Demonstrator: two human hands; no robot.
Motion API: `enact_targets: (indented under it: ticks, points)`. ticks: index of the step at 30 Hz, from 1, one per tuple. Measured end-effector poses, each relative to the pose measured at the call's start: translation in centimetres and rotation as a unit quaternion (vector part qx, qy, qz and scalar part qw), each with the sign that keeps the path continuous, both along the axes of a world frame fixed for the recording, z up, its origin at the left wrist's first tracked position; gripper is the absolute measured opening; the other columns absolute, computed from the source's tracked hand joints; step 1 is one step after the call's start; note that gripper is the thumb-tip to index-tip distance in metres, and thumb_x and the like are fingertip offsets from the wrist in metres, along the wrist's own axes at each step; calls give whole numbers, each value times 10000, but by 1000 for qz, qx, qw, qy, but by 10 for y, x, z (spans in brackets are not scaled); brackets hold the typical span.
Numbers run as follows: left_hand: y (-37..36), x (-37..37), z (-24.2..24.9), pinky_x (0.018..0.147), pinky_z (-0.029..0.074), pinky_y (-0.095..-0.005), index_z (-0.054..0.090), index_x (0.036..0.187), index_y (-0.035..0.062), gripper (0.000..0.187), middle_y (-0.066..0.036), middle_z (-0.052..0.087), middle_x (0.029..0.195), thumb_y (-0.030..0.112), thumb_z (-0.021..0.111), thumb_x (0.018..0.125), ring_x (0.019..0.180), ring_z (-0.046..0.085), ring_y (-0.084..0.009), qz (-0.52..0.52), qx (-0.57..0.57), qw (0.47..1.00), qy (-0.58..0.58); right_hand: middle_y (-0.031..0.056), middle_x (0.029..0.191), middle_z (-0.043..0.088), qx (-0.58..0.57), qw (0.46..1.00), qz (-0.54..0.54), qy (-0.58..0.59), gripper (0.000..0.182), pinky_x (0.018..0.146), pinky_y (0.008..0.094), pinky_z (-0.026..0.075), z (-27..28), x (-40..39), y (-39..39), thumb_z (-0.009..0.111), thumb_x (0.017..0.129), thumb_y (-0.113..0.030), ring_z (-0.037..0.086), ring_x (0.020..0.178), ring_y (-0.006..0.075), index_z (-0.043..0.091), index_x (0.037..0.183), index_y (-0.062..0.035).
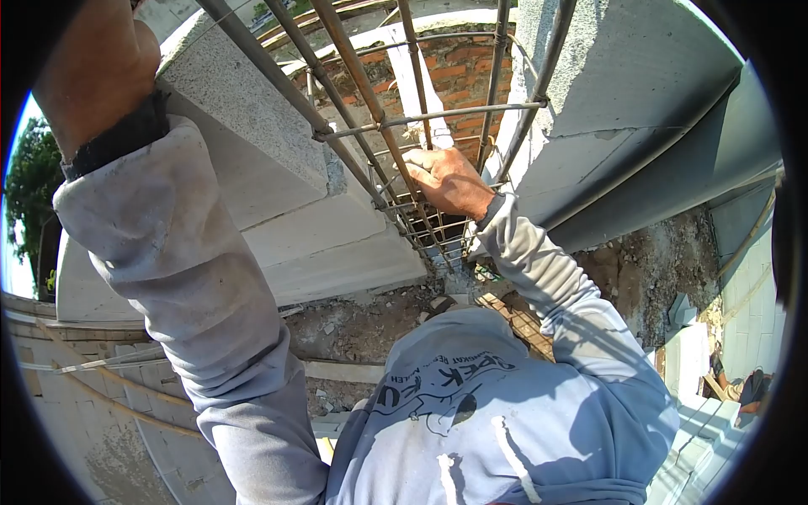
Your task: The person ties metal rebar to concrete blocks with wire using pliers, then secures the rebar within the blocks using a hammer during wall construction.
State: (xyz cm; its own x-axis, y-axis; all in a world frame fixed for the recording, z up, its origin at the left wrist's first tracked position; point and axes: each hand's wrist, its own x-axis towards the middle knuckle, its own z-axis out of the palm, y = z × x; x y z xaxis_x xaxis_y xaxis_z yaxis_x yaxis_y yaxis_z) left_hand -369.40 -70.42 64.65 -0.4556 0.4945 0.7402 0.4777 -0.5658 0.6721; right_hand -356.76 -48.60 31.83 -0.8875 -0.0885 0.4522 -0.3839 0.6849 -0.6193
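Note:
A cage of steel rebar (352, 63) with ties across it rises between two pale block walls. My right hand (450, 181) is inside the cage, its fingers curled closed around a vertical rebar at about mid-height. The left-hand block wall (244, 126) has a rough top edge. Close to that edge, my left hand (105, 67) is raised at the upper left; its fingers fall outside the picture or are hidden. Behind the cage, a pale upright strip (408, 71) stands before a curved red brick wall (463, 76).
On the right stands another block wall (623, 67), with a large grey curved surface (673, 185) beside it. Rubble and soil (353, 328) lie far below. A bamboo pole (126, 374) crosses the lower left. Another person (745, 389) is partly visible at lower right.

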Motion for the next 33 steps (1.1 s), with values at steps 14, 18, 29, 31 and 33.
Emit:
enact_targets:
  ticks: [14,18,29,31,33]
  points:
    - [13,9,-14,848,425,-413,502,1138,-47,322,-201,555,1029,92,514,849,940,531,-356,213,-7,968,136,235,1029,606,-37,996,48,70,443,774,383,511,-2,21,-10,634,797,-168,609,894,382,510,1174,29]
    - [12,14,-17,850,423,-413,502,1137,-48,320,-202,554,1031,91,512,848,944,529,-356,261,-21,949,174,204,924,634,-68,996,7,50,382,696,369,515,3,23,-19,628,839,-213,632,808,341,547,1146,-1]
    - [11,16,-19,855,420,-415,503,1133,-48,316,-203,553,1034,87,508,847,953,525,-358,357,-71,890,274,149,775,607,-191,975,-98,51,166,591,342,474,-8,18,-53,619,843,-157,628,669,279,591,911,-8]
    - [13,14,-20,856,420,-415,503,1132,-48,316,-203,553,1034,86,507,847,955,524,-359,357,-75,888,280,142,769,601,-173,977,-81,94,146,574,343,469,-10,14,-50,619,836,-140,616,650,287,595,892,-7]
    - [15,13,-19,857,419,-415,503,1132,-48,315,-203,553,1035,86,506,846,956,523,-359,358,-78,884,290,134,753,592,-151,982,-90,75,134,570,344,465,-9,13,-47,616,834,-136,605,638,296,595,879,-11]
